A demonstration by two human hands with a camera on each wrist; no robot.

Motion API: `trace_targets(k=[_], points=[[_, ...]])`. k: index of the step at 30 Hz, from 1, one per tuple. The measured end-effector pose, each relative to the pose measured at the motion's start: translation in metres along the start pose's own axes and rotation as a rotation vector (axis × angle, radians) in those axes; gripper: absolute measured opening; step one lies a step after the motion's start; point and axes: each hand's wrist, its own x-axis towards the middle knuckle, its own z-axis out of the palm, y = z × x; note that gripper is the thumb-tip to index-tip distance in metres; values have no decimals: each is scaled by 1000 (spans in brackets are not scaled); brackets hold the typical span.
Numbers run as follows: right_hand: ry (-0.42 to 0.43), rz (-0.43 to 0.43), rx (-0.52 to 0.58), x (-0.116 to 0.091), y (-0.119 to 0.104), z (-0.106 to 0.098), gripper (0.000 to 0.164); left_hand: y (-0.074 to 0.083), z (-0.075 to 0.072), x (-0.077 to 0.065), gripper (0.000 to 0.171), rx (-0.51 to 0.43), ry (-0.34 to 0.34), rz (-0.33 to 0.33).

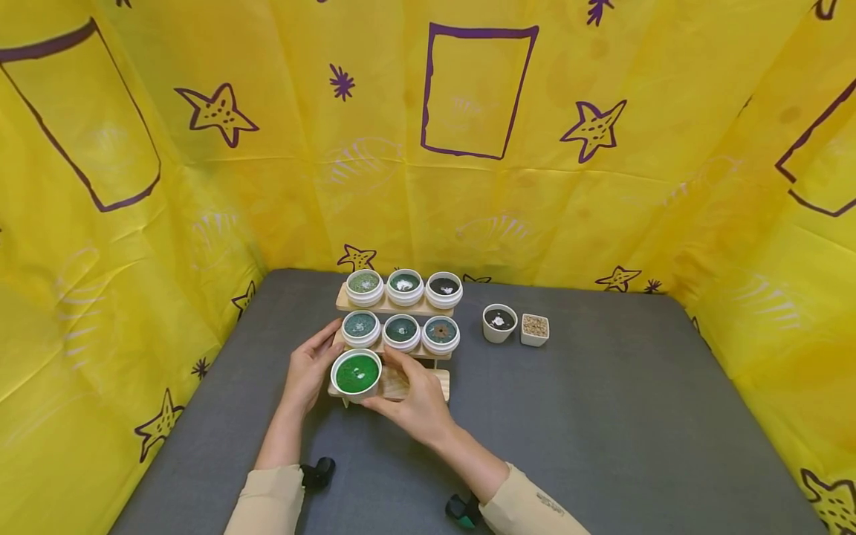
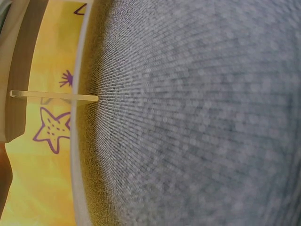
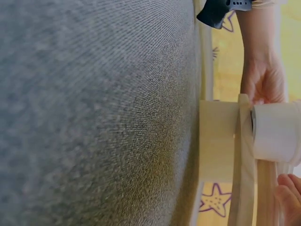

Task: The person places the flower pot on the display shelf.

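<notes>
A small white pot [image 1: 357, 374] with a bright green top sits over the left end of the lowest shelf of a tiered wooden stand [image 1: 438, 379]. My right hand [image 1: 420, 397] grips this pot from the right, thumb low at its front and fingers behind. From the left, my left hand [image 1: 309, 371] reaches along the stand's end, fingers fairly straight and thumb by the pot's rim. In the right wrist view, the pot [image 3: 276, 132] stands at the shelf board [image 3: 248, 155], with a narrow dark gap under its base. The left wrist view shows mostly grey cloth [image 2: 197, 113].
Several white pots with muted green, blue-grey or dark tops, such as one pot [image 1: 441, 336], fill the upper two shelves. Right of the stand are a dark-topped pot [image 1: 498, 331] and a square pot of beige pebbles [image 1: 534, 339]. Yellow patterned cloth [image 1: 374, 200] surrounds the table.
</notes>
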Motion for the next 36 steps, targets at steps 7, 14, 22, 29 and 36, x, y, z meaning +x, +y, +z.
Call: trace_targets(k=[7,14,22,29,36], points=[[26,-21,56,-5,-2,-12,73,0,-1,1,53,10,0,-15],[85,-35,125,-5,-5,-35,65,2,1,1,52,31,4,-25],[158,-122,106,-3,-5,-63,67,3,1,1,53,41,12,-36],[242,-112,97,4,-2,-92,68,2,2,1,54,31,15,-28],[335,-69,48,9,16,-113,70,3,1,1,52,24,6,-25]])
